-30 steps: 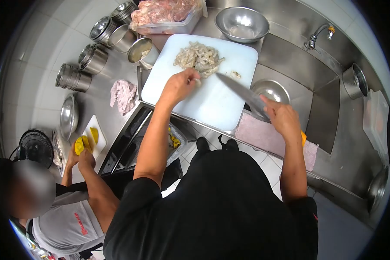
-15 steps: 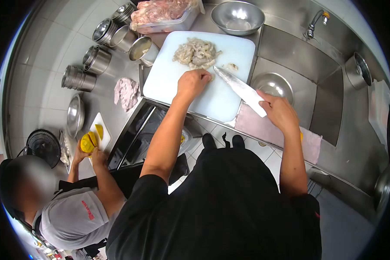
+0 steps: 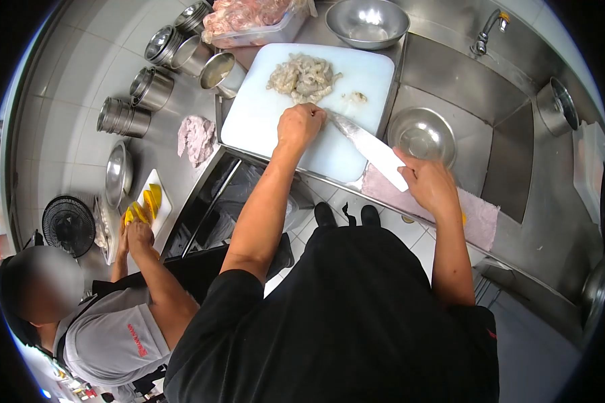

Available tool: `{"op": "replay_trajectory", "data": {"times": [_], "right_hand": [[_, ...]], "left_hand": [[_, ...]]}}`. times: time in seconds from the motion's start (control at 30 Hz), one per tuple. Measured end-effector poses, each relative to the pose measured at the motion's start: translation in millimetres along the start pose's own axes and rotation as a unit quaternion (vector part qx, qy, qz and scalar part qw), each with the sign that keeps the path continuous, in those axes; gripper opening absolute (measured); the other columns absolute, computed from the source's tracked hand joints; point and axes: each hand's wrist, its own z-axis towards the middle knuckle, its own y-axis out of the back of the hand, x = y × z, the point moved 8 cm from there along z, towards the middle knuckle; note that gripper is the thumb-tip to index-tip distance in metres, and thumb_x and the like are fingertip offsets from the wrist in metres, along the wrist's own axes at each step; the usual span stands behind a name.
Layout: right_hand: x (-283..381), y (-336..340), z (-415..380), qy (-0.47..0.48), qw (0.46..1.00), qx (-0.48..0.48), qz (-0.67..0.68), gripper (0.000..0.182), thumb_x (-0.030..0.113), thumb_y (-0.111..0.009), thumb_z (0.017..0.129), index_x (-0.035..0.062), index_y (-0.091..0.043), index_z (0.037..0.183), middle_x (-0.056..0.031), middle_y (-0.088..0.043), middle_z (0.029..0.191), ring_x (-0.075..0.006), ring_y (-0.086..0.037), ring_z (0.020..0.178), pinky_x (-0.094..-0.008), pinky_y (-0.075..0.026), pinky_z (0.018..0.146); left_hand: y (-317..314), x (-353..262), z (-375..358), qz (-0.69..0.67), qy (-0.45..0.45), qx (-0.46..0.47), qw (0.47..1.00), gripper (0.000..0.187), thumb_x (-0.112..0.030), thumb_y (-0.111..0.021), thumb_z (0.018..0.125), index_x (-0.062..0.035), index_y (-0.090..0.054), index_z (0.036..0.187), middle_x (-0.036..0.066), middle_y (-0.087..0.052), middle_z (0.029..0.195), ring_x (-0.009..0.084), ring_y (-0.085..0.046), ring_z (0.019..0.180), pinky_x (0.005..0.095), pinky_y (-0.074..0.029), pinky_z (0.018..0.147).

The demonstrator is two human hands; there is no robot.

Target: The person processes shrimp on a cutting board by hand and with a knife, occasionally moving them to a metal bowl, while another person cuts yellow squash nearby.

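A heap of peeled shrimp (image 3: 305, 76) lies on the white cutting board (image 3: 249, 124). Just in front of the heap, my left hand (image 3: 298, 125) is closed in a pinch on a single shrimp, which the fingers mostly hide. My right hand (image 3: 427, 183) grips a large kitchen knife (image 3: 370, 146) by its handle. The blade slants to the upper left across the board, its tip touching or very close to my left fingertips. A small patch of dark and pale scraps (image 3: 354, 99) sits to the right of the heap.
A sink holding a metal bowl (image 3: 421, 136) is on the right, with a pink cloth (image 3: 467, 218) along its front edge. Behind the board stand a tub of raw meat (image 3: 255, 23) and a steel bowl (image 3: 368, 25). At left, a co-worker (image 3: 124, 329) handles yellow fruit (image 3: 136, 213).
The knife tip has moved down and left to my left fingertips. My right hand has shifted slightly down and left. The co-worker's hand has moved over the yellow fruit.
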Motion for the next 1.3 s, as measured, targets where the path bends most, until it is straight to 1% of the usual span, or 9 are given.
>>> {"op": "replay_trajectory", "data": {"times": [0.2,0.27,0.4,0.57,0.77,0.97,1.07,1.17,1.3], "right_hand": [[-5,-6,-27,0.037,0.999,-0.027,-0.012,0.038,0.024,-0.063,0.096,0.0216,-0.07,0.133,-0.0215,-0.072,0.095,-0.0407,-0.068,0.089,-0.0461,-0.052,0.082],[-7,-8,-33,0.019,1.0,-0.007,-0.011,0.037,0.024,-0.063,0.097,0.022,-0.07,0.133,-0.0211,-0.072,0.095,-0.0408,-0.068,0.092,-0.0491,-0.052,0.083],[-17,-1,-40,0.005,1.0,0.01,-0.006,0.037,0.024,-0.063,0.097,0.0229,-0.07,0.133,-0.0209,-0.072,0.097,-0.0403,-0.068,0.094,-0.0503,-0.052,0.084],[-9,13,-28,0.005,0.999,-0.042,-0.023,0.037,0.025,-0.063,0.098,0.0241,-0.07,0.134,-0.0193,-0.073,0.102,-0.0392,-0.068,0.096,-0.0491,-0.052,0.085],[-4,13,-22,-0.02,0.999,-0.018,-0.02,0.037,0.026,-0.062,0.098,0.0242,-0.069,0.134,-0.019,-0.073,0.106,-0.0394,-0.068,0.098,-0.049,-0.052,0.087],[-2,9,-19,-0.01,0.999,-0.015,-0.042,0.037,0.025,-0.062,0.098,0.0232,-0.07,0.133,-0.0194,-0.073,0.104,-0.0398,-0.068,0.097,-0.0501,-0.052,0.086],[0,10,-21,-0.012,0.999,-0.019,-0.036,0.037,0.024,-0.063,0.097,0.0228,-0.07,0.133,-0.0197,-0.073,0.102,-0.0404,-0.068,0.096,-0.0503,-0.052,0.085],[3,12,-20,-0.018,0.998,-0.012,-0.052,0.037,0.024,-0.063,0.097,0.0231,-0.07,0.133,-0.02,-0.073,0.099,-0.0409,-0.068,0.095,-0.0504,-0.052,0.084],[4,11,-22,-0.021,0.998,-0.025,-0.057,0.037,0.024,-0.064,0.096,0.0239,-0.071,0.133,-0.0205,-0.073,0.097,-0.0408,-0.068,0.093,-0.0502,-0.051,0.084]], "left_hand": [[-7,6,0,-0.068,0.054,0.023,0.996,0.023,-0.024,-0.066,0.09,-0.0044,-0.077,0.095,0.009,-0.076,0.074,0.0185,-0.072,0.062,0.0325,-0.057,0.068],[-8,6,0,-0.087,0.052,0.019,0.995,0.021,-0.022,-0.066,0.09,-0.0042,-0.076,0.094,0.009,-0.076,0.072,0.0171,-0.07,0.057,0.0314,-0.056,0.064],[-8,5,0,-0.119,0.09,0.049,0.988,0.02,-0.019,-0.066,0.091,-0.0047,-0.074,0.102,0.008,-0.076,0.073,0.0164,-0.069,0.056,0.0305,-0.056,0.063],[-2,-1,-3,-0.125,0.075,0.038,0.989,0.026,-0.016,-0.064,0.091,-0.0071,-0.073,0.114,0.007,-0.076,0.073,0.0148,-0.068,0.057,0.0297,-0.056,0.063],[-7,-1,-1,-0.102,0.058,0.088,0.989,0.039,-0.018,-0.062,0.093,-0.0175,-0.073,0.13,0.005,-0.074,0.073,0.0139,-0.066,0.058,0.0305,-0.055,0.063],[-9,0,-1,-0.089,0.046,0.115,0.988,0.041,-0.02,-0.062,0.092,-0.0168,-0.073,0.131,0.006,-0.073,0.074,0.0166,-0.069,0.064,0.0327,-0.056,0.067],[-10,-2,0,-0.024,-0.047,0.071,0.996,0.035,-0.022,-0.063,0.091,-0.0131,-0.075,0.122,0.01,-0.073,0.075,0.0221,-0.071,0.07,0.0358,-0.056,0.072],[-7,1,-5,0.024,-0.045,0.049,0.997,0.029,-0.024,-0.064,0.09,-0.0094,-0.074,0.112,0.012,-0.073,0.077,0.0275,-0.071,0.073,0.038,-0.056,0.076],[10,21,-2,-0.018,-0.029,0.038,0.999,0.026,-0.026,-0.066,0.09,-0.0063,-0.07,0.107,0.012,-0.072,0.08,0.0208,-0.07,0.07,0.0347,-0.056,0.07]]}}
